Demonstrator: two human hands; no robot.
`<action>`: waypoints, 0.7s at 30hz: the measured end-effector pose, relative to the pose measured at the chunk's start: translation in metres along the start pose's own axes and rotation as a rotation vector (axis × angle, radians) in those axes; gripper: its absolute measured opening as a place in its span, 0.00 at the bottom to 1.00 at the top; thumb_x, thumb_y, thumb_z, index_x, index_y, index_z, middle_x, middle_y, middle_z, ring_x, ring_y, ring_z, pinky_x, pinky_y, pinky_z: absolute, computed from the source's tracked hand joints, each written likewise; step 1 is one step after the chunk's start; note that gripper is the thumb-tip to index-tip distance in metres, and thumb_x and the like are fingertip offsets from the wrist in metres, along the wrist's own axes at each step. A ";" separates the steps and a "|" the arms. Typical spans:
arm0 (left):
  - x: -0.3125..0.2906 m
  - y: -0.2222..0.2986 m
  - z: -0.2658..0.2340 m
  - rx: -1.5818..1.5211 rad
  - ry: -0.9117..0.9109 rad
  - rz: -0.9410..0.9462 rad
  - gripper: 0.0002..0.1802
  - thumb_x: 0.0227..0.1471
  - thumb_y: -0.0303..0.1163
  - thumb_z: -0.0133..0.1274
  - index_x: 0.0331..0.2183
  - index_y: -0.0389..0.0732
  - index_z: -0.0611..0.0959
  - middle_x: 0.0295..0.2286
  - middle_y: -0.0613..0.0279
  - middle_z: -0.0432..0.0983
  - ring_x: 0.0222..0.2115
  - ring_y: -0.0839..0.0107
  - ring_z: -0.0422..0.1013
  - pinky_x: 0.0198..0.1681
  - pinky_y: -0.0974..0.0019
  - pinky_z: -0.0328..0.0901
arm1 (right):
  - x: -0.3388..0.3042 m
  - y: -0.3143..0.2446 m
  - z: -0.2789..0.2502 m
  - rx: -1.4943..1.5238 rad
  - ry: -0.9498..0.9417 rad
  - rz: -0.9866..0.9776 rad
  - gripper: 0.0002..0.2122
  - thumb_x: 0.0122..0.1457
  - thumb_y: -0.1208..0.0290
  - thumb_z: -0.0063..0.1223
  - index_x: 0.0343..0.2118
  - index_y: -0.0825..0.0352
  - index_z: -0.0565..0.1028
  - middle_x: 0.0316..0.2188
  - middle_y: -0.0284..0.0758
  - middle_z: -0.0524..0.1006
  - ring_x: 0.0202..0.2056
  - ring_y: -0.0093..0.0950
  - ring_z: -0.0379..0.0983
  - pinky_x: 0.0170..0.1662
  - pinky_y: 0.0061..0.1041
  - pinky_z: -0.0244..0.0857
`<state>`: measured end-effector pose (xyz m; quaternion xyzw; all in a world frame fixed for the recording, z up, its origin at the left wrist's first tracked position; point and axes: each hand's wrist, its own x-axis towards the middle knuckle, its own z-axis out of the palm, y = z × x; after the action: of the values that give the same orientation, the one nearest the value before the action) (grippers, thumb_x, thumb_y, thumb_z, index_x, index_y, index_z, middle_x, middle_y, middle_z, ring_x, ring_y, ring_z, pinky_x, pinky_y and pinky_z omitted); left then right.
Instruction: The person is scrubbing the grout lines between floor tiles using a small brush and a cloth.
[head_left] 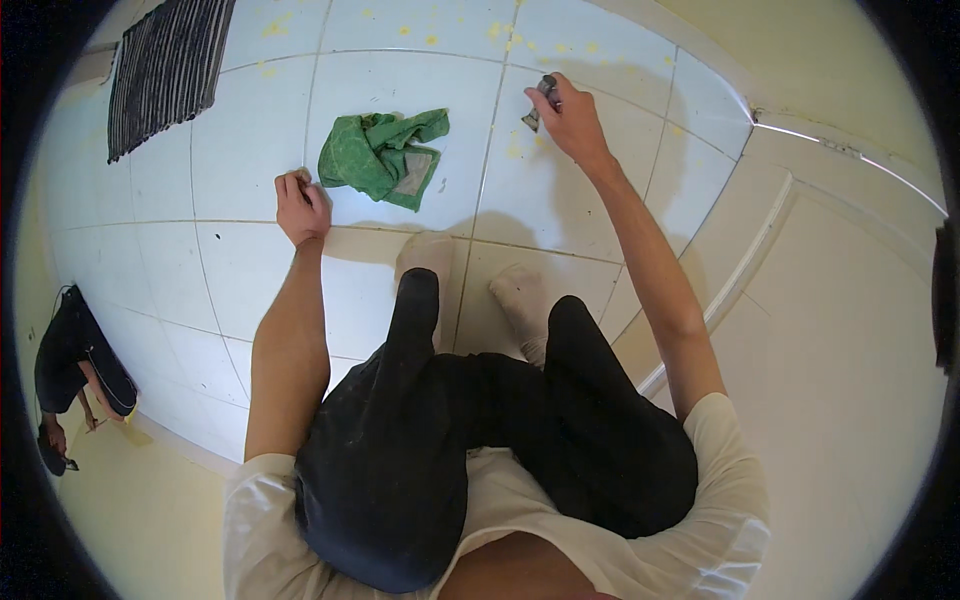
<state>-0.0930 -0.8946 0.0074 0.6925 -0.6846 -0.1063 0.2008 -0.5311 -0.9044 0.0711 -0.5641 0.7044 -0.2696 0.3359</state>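
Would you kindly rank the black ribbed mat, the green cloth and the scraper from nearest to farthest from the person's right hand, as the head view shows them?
1. Scraper: held in the right hand.
2. Green cloth: to that hand's left, lying crumpled.
3. Black ribbed mat: farther left, toward the view's upper-left edge.

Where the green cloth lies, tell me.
In the head view, the green cloth lies on the tiled floor, between the left hand and the right hand, nearer the left.

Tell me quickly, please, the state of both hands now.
Left hand: closed, near the green cloth; whether it holds anything cannot be told.
Right hand: closed, holding a small dark-handled tool.
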 end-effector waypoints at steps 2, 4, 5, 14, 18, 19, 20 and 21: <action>-0.001 -0.007 -0.003 0.009 0.005 0.014 0.06 0.53 0.29 0.45 0.35 0.44 0.74 0.36 0.60 0.69 0.32 0.56 0.72 0.33 0.54 0.69 | -0.005 -0.012 0.002 0.078 0.084 0.035 0.14 0.62 0.62 0.58 0.34 0.71 0.72 0.19 0.44 0.77 0.21 0.39 0.76 0.27 0.35 0.68; 0.000 -0.003 -0.001 -0.004 -0.002 0.003 0.06 0.53 0.29 0.45 0.35 0.43 0.74 0.36 0.60 0.69 0.32 0.56 0.72 0.33 0.54 0.69 | -0.006 -0.004 0.003 -0.019 -0.002 0.023 0.15 0.62 0.61 0.58 0.35 0.71 0.73 0.19 0.44 0.78 0.20 0.38 0.76 0.28 0.35 0.68; 0.000 0.000 0.000 -0.009 -0.006 -0.003 0.06 0.52 0.29 0.45 0.35 0.43 0.74 0.35 0.60 0.69 0.32 0.55 0.72 0.33 0.54 0.69 | -0.006 0.000 0.003 -0.066 -0.046 0.018 0.15 0.62 0.61 0.58 0.35 0.71 0.73 0.19 0.44 0.78 0.20 0.37 0.75 0.28 0.35 0.68; 0.001 -0.005 0.001 -0.009 0.016 0.018 0.06 0.52 0.27 0.45 0.35 0.42 0.74 0.35 0.60 0.69 0.32 0.55 0.72 0.33 0.54 0.69 | -0.005 0.005 0.005 0.029 -0.093 0.043 0.14 0.62 0.62 0.57 0.36 0.71 0.74 0.20 0.45 0.79 0.20 0.37 0.76 0.27 0.34 0.68; 0.000 0.001 0.000 -0.013 0.020 0.016 0.06 0.52 0.27 0.45 0.35 0.43 0.74 0.35 0.60 0.69 0.32 0.56 0.73 0.33 0.54 0.69 | -0.004 0.005 0.008 0.148 0.136 0.034 0.12 0.63 0.64 0.56 0.34 0.71 0.74 0.19 0.41 0.77 0.19 0.31 0.72 0.25 0.31 0.65; 0.001 0.001 0.000 -0.013 0.018 0.024 0.06 0.52 0.27 0.45 0.35 0.43 0.74 0.35 0.60 0.69 0.32 0.56 0.73 0.33 0.54 0.69 | -0.004 0.006 0.011 0.132 0.184 -0.011 0.11 0.63 0.65 0.56 0.33 0.71 0.73 0.17 0.37 0.75 0.17 0.26 0.68 0.23 0.28 0.62; 0.002 0.000 0.001 -0.013 0.017 0.031 0.06 0.52 0.27 0.45 0.35 0.43 0.74 0.36 0.61 0.69 0.32 0.56 0.73 0.33 0.55 0.70 | -0.003 0.008 0.011 0.116 0.233 -0.055 0.10 0.64 0.67 0.56 0.32 0.70 0.73 0.15 0.33 0.73 0.16 0.20 0.64 0.21 0.24 0.58; 0.001 -0.001 0.000 -0.006 0.015 0.019 0.06 0.52 0.27 0.45 0.35 0.43 0.74 0.36 0.61 0.69 0.32 0.56 0.73 0.33 0.55 0.70 | -0.003 0.006 0.011 0.048 0.141 -0.015 0.11 0.64 0.65 0.55 0.33 0.70 0.73 0.17 0.36 0.75 0.17 0.26 0.68 0.23 0.28 0.62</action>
<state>-0.0923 -0.8956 0.0075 0.6863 -0.6892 -0.1010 0.2090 -0.5258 -0.8998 0.0596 -0.5408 0.7153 -0.3283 0.2968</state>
